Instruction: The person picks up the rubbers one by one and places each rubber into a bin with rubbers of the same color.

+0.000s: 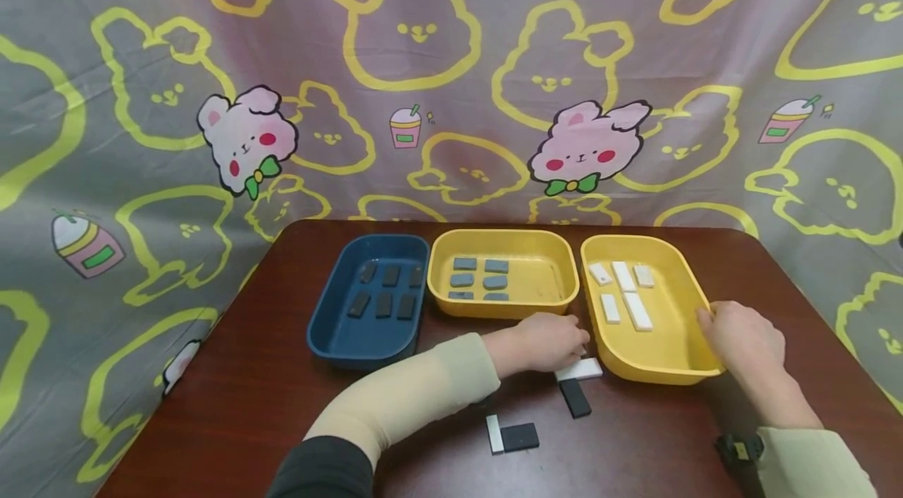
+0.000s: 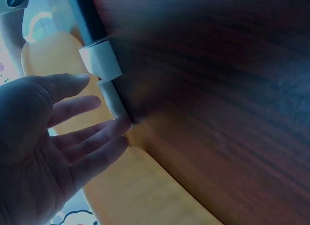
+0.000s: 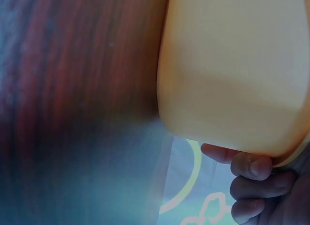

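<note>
My left hand reaches low over the table between two yellow trays. In the left wrist view its fingers are loosely extended, thumb apart, with fingertips at the end of a narrow pale block. Beside that piece are a white block and a black block. From the head, a white block and a black block lie just in front of this hand. My right hand grips the right wall of the right yellow tray, which holds several white blocks.
The middle yellow tray holds several grey blocks. Several dark blocks lie in the blue tray on the left. Nearer on the table, a white strip sits against a black block. Patterned cloth hangs behind.
</note>
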`<state>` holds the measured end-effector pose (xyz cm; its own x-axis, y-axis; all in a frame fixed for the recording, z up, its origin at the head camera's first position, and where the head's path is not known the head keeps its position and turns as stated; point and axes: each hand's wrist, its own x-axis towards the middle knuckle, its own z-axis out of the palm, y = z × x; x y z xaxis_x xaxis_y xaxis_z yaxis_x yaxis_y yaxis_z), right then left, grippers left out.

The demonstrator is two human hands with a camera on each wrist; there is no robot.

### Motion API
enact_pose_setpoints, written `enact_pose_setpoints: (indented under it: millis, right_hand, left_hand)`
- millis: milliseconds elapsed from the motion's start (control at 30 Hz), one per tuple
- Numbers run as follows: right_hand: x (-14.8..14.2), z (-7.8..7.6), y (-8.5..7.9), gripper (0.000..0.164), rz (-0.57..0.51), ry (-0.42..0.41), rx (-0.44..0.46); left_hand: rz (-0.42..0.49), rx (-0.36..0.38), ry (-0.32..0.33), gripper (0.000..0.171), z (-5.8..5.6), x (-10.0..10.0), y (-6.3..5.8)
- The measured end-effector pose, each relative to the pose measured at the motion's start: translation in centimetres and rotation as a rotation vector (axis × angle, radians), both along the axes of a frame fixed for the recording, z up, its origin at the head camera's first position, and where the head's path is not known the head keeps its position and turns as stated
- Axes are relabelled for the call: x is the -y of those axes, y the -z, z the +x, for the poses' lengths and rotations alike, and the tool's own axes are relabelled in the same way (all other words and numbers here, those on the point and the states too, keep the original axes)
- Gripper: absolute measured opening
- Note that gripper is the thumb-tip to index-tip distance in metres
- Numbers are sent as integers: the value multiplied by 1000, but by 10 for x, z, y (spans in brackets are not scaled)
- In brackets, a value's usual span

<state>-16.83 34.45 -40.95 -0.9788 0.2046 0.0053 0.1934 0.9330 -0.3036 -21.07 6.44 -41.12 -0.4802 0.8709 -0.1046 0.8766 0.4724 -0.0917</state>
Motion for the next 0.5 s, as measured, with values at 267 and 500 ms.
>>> enact_pose_setpoints:
  millis: [267, 500]
  right_hand:
    - [1, -1, 0, 32, 22, 5, -21]
    - [3, -1, 1, 31, 12, 21, 0]
  left_hand:
    - [-20, -36, -45, 21, 2, -5, 4]
    - [-22, -40, -78, 19, 4, -8, 6]
